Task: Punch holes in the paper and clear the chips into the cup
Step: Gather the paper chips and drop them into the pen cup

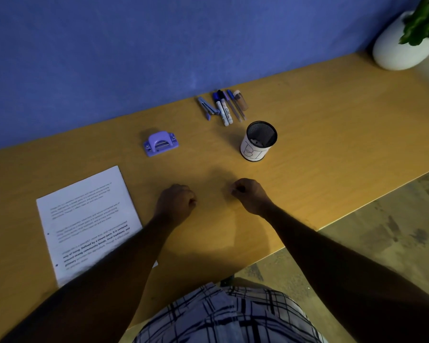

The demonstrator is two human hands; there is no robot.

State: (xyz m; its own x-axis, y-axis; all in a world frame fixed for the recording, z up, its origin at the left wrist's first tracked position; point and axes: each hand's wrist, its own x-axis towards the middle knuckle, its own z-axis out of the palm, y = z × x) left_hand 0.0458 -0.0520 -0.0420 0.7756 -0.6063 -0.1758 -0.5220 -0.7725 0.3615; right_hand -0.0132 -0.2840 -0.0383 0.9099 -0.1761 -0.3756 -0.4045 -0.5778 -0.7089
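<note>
A printed sheet of paper point(89, 219) lies flat on the wooden desk point(320, 144) at the left, with two dark holes along its left edge. My left forearm covers its lower right corner. A purple hole punch point(161, 143) sits beyond the paper, nobody touching it. To its right stands a black mesh cup point(258, 142) wrapped in a white label, with pale bits inside. My left hand point(175, 203) and my right hand point(249, 195) rest on the desk as closed fists, side by side in front of the punch and cup, holding nothing that I can see.
Several pens and markers point(224, 106) lie in a row against the blue wall behind the cup. A white plant pot point(401, 48) stands at the far right corner. The desk's front edge runs diagonally at the right, with floor beyond it.
</note>
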